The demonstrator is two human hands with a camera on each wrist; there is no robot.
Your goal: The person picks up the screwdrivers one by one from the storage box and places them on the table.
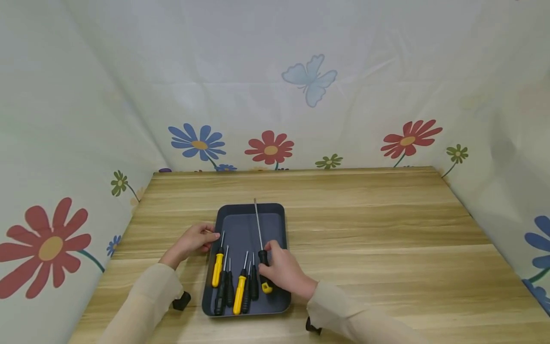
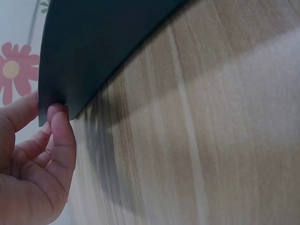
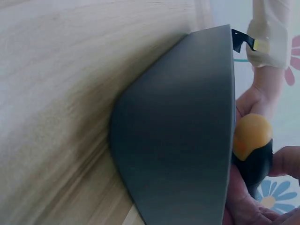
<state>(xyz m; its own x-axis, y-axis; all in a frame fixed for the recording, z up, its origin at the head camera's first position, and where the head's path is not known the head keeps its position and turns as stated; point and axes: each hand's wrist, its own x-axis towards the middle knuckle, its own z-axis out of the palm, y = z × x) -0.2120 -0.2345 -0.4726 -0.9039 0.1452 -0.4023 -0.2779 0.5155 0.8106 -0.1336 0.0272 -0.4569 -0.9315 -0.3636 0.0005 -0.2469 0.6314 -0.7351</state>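
A dark grey tray [image 1: 238, 227] lies on the wooden table. My left hand [image 1: 195, 240] pinches its left rim; in the left wrist view the thumb and fingers [image 2: 63, 136] are on either side of the tray wall [image 2: 93, 51]. Over the tray's right side, my right hand [image 1: 285, 272] grips a long screwdriver [image 1: 263, 258] by its black handle with a yellow end [image 3: 253, 133]. Its shaft points to the far rim. Left of it lie two yellow-handled screwdrivers [image 1: 217, 270] and several black-handled screwdrivers [image 1: 221, 291], tips mostly pointing away from me.
The wood-grain table [image 1: 365, 239] extends to both sides of the tray and behind it. A white flower-printed curtain [image 1: 356, 119] encloses the table at the back and sides. Small black devices [image 1: 182, 301] are at both wrists, beside the light sleeves.
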